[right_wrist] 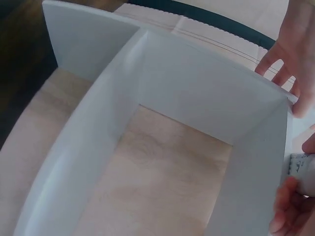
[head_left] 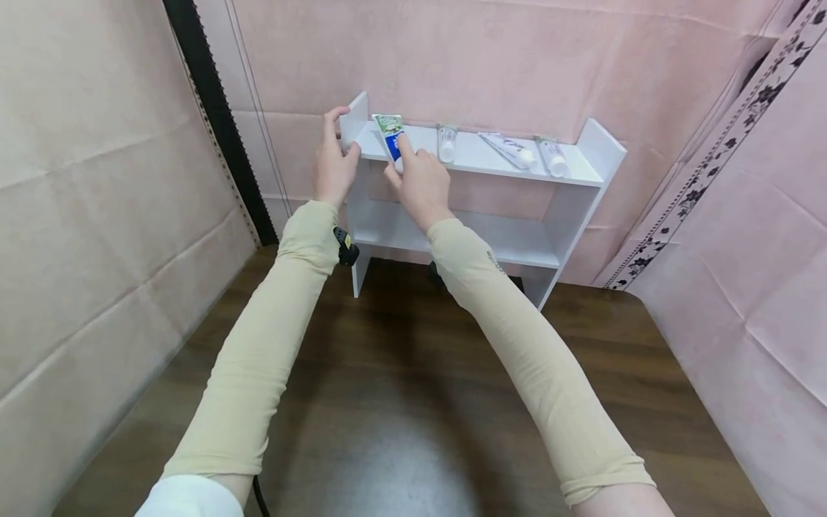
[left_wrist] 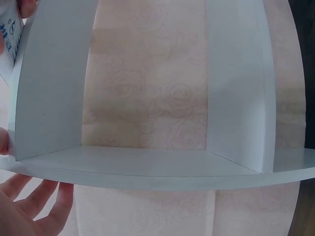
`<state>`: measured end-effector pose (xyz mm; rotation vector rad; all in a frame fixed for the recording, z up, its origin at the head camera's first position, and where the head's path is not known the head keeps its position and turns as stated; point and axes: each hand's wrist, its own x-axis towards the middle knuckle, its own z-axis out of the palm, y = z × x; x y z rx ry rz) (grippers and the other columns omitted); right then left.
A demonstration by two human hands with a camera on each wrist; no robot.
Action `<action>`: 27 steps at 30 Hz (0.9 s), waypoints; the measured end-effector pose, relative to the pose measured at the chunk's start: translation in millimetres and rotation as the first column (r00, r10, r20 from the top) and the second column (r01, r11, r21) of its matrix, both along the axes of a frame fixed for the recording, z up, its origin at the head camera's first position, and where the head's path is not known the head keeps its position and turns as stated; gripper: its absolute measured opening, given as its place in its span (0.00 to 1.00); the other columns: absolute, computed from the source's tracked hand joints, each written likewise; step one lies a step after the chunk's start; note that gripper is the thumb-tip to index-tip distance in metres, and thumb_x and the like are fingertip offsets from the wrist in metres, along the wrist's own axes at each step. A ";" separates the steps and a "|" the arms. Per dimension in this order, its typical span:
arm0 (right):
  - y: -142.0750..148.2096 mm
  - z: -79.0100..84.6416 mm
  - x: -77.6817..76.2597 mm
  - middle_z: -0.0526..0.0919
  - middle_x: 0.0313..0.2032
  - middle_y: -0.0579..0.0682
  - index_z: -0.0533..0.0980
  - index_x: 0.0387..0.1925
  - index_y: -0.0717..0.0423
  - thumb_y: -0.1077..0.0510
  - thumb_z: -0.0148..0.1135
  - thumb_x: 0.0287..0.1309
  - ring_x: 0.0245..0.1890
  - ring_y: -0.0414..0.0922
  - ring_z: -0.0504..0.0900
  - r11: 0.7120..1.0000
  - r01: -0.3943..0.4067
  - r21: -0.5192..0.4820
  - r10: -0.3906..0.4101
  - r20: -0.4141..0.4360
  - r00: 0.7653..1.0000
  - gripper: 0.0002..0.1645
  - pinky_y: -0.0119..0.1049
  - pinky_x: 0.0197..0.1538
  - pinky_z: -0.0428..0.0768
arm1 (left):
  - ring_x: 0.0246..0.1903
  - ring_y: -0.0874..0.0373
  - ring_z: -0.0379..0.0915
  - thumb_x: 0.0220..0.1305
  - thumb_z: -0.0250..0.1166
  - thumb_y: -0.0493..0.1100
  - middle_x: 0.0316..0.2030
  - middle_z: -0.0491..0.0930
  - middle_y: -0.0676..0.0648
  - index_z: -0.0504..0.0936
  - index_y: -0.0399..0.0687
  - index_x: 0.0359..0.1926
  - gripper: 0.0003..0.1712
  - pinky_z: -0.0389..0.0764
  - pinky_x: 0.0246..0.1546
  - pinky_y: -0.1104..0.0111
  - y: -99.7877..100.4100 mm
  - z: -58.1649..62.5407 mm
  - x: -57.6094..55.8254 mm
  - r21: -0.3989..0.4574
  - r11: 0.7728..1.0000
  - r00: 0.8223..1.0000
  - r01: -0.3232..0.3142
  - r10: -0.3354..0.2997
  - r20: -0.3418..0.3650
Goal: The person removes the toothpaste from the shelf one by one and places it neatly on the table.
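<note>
My left hand (head_left: 334, 171) grips the left side panel of a small white shelf unit (head_left: 578, 222), its fingers outside and the thumb near the top board's front corner. In the left wrist view those fingers (left_wrist: 61, 209) rest against the panel's outer face. My right hand (head_left: 423, 183) pinches a blue and green squeeze tube (head_left: 390, 133) at the left end of the top board. The tube tilts, with its white cap end toward me. In the right wrist view the right hand's fingers (right_wrist: 283, 209) curl beside the tube's pale cap end (right_wrist: 307, 172).
Along the top board, to the right, lie a white tube (head_left: 446, 143), a tube with purple print (head_left: 507, 149) and another white tube (head_left: 552, 156). The unit stands on a dark wooden table (head_left: 400, 402). Pale pink cloth (head_left: 484, 57) hangs behind and at both sides.
</note>
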<state>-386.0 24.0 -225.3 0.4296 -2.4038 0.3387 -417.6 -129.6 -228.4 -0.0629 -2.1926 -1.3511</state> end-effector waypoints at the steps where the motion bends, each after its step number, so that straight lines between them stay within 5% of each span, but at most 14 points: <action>1: 0.6 -1.0 0.0 0.84 0.37 0.57 0.66 0.65 0.50 0.48 0.51 0.67 0.30 0.50 0.79 1.000 -0.003 -0.013 0.003 0.002 1.000 0.28 0.41 0.32 0.78 | 0.32 0.58 0.67 0.69 0.50 0.40 0.58 0.74 0.45 0.56 0.74 0.68 0.32 0.67 0.31 0.71 0.4 0.0 -0.4 0.000 1.000 1.000 0.005 -0.005 -0.002; 12: 0.4 -1.9 -0.8 0.85 0.37 0.57 0.64 0.64 0.51 0.49 0.50 0.66 0.26 0.47 0.78 0.998 -0.025 -0.056 0.028 0.047 0.998 0.27 0.40 0.29 0.78 | 0.35 0.58 0.68 0.69 0.49 0.41 0.58 0.73 0.45 0.56 0.78 0.68 0.33 0.68 0.33 0.70 0.1 -1.8 -3.9 0.015 1.000 1.000 0.004 -0.004 0.004; 20: 2.4 5.4 2.7 0.79 0.23 0.51 0.65 0.60 0.51 0.49 0.50 0.66 0.18 0.43 0.69 0.998 -0.037 -0.044 0.039 0.046 0.998 0.24 0.34 0.20 0.61 | 0.32 0.60 0.65 0.68 0.49 0.41 0.57 0.75 0.48 0.56 0.77 0.68 0.33 0.64 0.31 0.70 0.9 -0.3 -3.9 -0.009 1.000 1.000 -0.017 0.017 -0.007; 27: 3.3 13.4 9.6 0.72 0.18 0.48 0.64 0.63 0.49 0.49 0.49 0.66 0.16 0.42 0.65 0.999 -0.040 -0.018 0.042 0.102 0.994 0.26 0.33 0.20 0.59 | 0.31 0.61 0.65 0.67 0.49 0.42 0.55 0.76 0.49 0.56 0.77 0.68 0.33 0.63 0.30 0.71 -0.1 -2.3 -4.7 -0.016 0.999 1.000 -0.030 0.030 -0.005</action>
